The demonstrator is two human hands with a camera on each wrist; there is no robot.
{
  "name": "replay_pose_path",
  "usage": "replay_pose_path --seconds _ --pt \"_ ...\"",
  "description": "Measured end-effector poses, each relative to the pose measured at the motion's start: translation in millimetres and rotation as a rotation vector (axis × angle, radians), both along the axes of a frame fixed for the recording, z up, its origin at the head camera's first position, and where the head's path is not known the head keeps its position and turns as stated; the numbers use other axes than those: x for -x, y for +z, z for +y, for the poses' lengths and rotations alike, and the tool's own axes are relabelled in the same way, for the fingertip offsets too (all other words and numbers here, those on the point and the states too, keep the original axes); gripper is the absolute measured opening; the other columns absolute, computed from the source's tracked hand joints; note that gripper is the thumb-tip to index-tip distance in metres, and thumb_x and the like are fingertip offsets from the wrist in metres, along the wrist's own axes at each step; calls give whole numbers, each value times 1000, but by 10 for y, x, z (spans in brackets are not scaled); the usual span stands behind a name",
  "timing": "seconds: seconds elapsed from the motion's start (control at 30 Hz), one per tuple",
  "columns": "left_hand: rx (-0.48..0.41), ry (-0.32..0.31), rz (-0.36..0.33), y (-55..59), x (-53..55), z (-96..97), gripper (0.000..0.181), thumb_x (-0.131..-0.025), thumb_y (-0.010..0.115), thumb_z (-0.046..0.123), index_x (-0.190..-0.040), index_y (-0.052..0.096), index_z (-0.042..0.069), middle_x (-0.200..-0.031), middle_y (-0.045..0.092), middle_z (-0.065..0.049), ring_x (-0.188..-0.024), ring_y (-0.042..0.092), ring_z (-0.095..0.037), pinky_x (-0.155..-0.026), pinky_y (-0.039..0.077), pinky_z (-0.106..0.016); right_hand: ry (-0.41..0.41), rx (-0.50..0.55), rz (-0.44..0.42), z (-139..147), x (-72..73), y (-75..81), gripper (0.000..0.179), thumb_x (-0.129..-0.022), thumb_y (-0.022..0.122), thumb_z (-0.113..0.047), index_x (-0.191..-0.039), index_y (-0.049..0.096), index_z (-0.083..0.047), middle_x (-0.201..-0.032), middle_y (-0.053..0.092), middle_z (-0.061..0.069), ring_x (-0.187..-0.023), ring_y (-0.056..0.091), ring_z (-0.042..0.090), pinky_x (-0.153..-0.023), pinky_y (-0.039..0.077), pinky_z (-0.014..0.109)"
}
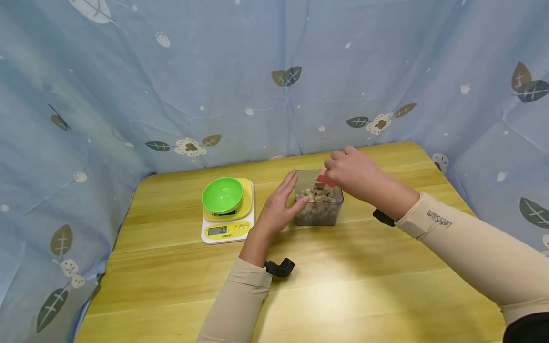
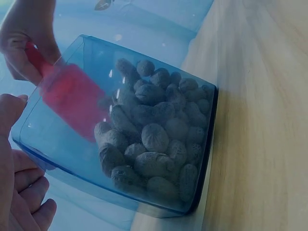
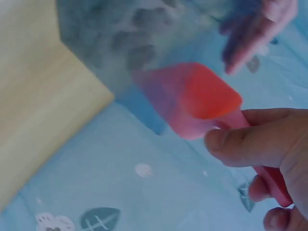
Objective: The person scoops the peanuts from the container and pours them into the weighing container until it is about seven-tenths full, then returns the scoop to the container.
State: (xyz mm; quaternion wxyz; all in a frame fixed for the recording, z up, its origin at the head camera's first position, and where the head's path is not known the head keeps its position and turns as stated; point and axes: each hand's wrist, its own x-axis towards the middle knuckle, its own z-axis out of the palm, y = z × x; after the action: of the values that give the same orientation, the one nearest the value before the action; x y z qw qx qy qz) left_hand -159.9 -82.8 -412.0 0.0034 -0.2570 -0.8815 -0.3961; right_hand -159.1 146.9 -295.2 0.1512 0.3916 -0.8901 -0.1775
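The right hand [image 1: 358,175] grips a red scoop [image 3: 209,96] by its handle, thumb close behind the blade; the left hand [image 1: 278,208] grasps nothing, its extended fingers set against the left side of a box [image 1: 306,178]. A blue curtain [image 1: 240,95], printed with leaves and flowers, hangs behind the table [image 1: 343,286] and at both its sides; the table's top shows yellowish wood grain. On its left half lies a white and yellow scale [image 1: 227,230], the display reading 0.0. To the right of the scale, the see-through grey box stands upright with its top uncovered. A bright green bowl [image 1: 223,195] sits on the scale's platform. The scoop slants down into the box, its blade tip at the peanuts [image 2: 156,137], which lie heaped, unshelled, in the lower part.
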Motion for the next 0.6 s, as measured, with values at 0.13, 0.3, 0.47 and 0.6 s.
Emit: replay_pose_path --seconds 0.13,0.3,0.47,0.6 --pt "-13 -2 -1 -11 5 8 74 -98 52 53 -158 23 22 -164 12 17 -149 25 -17 -119 29 -42 24 -11 28 2 18 -173 15 -73 85 -5 -80 76 -14 -80 66 2 -71 53 21 -56 33 31" --pt "-25 -1 -9 -11 6 16 73 -98 55 48 -158 23 22 -163 12 19 -148 26 -18 -119 30 -43 58 40 -53 23 71 -375 13 -76 83 -6 -86 76 -11 -84 68 3 -73 57 21 -55 39 30" --pt "-20 8 -21 -1 1 19 73 -97 54 51 -158 23 23 -162 10 22 -148 27 -18 -119 30 -43 28 283 -202 50 154 -432 10 -78 78 2 -78 74 -7 -72 63 4 -65 57 21 -55 46 34" --pt "-15 14 -16 -3 -3 15 74 -97 53 53 -158 24 23 -162 10 23 -148 27 -18 -118 30 -43 -5 373 -290 61 201 -456 9 -80 77 1 -78 73 -7 -69 60 3 -63 57 22 -58 50 36"
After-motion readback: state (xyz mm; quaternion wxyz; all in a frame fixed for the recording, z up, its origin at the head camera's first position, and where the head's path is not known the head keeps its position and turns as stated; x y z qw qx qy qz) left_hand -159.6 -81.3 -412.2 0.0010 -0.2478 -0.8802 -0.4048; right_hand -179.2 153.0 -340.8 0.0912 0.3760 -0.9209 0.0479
